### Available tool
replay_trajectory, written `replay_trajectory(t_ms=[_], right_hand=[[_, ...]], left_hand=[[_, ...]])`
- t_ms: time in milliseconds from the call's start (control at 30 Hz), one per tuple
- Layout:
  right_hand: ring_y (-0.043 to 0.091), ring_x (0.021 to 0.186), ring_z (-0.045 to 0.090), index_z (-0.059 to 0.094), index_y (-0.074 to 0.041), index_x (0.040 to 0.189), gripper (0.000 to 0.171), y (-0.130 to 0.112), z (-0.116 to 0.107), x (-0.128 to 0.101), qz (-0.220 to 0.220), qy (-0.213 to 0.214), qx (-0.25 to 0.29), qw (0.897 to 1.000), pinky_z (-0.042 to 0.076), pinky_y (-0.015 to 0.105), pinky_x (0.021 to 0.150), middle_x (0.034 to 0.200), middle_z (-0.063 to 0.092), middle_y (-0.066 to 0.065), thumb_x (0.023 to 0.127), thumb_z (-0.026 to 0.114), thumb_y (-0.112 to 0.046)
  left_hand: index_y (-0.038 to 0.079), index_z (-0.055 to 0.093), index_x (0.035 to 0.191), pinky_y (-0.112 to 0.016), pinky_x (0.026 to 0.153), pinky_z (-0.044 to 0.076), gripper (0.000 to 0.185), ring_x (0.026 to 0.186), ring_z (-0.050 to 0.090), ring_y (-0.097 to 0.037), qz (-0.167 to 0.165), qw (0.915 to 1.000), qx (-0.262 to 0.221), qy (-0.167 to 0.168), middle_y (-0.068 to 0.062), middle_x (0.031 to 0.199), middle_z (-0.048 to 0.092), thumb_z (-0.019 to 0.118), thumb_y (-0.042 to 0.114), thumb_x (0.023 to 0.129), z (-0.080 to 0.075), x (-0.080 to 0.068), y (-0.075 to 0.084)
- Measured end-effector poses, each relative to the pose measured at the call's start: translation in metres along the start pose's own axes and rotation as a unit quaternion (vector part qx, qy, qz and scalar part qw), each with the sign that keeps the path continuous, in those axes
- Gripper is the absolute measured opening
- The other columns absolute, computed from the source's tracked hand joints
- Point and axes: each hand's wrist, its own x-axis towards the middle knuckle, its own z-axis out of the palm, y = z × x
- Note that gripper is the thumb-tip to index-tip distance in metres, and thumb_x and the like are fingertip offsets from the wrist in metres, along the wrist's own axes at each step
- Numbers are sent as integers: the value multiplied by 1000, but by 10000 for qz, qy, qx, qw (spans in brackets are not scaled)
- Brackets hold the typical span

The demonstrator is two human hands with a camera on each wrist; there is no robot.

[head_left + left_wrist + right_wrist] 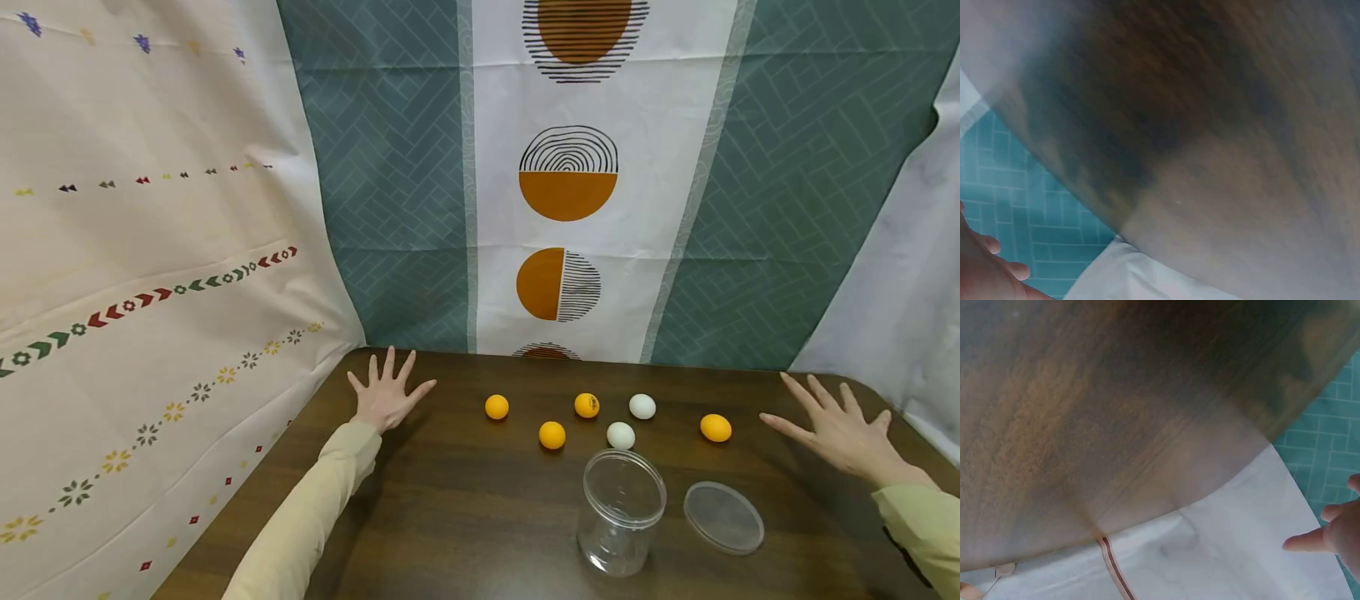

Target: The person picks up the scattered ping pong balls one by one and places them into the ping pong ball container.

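Observation:
My left hand (384,400) is held over the left side of the dark wooden table with its fingers spread and nothing in them. Over the right side, my right hand (847,429) is spread the same way, also holding nothing; the nearest thing to it is an orange ball (716,428). A clear jar (621,521) stands upright without its lid at the front centre. Beside it lies a round translucent lid (723,517). Behind the jar are a white ball (620,436), another white ball (642,407) and several orange balls (552,435).
A patterned curtain (405,167) hangs along the table's back edge. White embroidered cloth (187,292) borders the left side, and pale cloth (885,275) the right. The brown wooden tabletop (450,517) has rounded far corners.

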Motion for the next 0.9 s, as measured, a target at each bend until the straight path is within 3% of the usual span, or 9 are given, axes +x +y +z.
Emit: replay_trajectory(t_ms=[167,433,600,733,900], right_hand=[[64,113,-8,-10,-24,144,88,-4,-2,-2,-189,-5,101,9998,-19,73,68,141,-3,32,86,52,-51],[54,124,-3,3,-25,146,83,-20,-1,1,-618,432,227,9969,-9,75,76,144,7,26,86,57,-45],[53,123,10,12,-20,146,81,-33,-2,4,-1094,643,497,9907,4,72,84,140,18,29,85,62,-38],[53,119,19,16,-18,145,79,-44,-3,7,-1296,538,938,9856,11,67,88,137,23,30,84,64,-34],[50,120,20,15,-20,145,79,-54,-3,8,-1243,308,1349,9825,14,67,87,139,23,27,85,63,-34]], left_hand=[[24,20,145,-69,87,-8,82,129,3,-43,240,9996,115,78,-15,148,7,27,74,80,-3,1,8],[26,17,145,-68,89,-7,81,130,1,-42,552,9984,82,118,-13,148,5,27,74,81,-9,0,19],[26,18,145,-67,91,0,79,129,6,-42,731,9973,-27,38,-13,148,6,27,73,81,-9,-1,26],[26,20,145,-64,94,7,80,128,12,-42,860,9962,-124,68,-14,147,12,27,74,81,-10,-2,30],[23,20,145,-58,97,17,81,125,21,-41,1156,9929,-269,105,-17,144,18,31,72,82,-11,-2,38]])
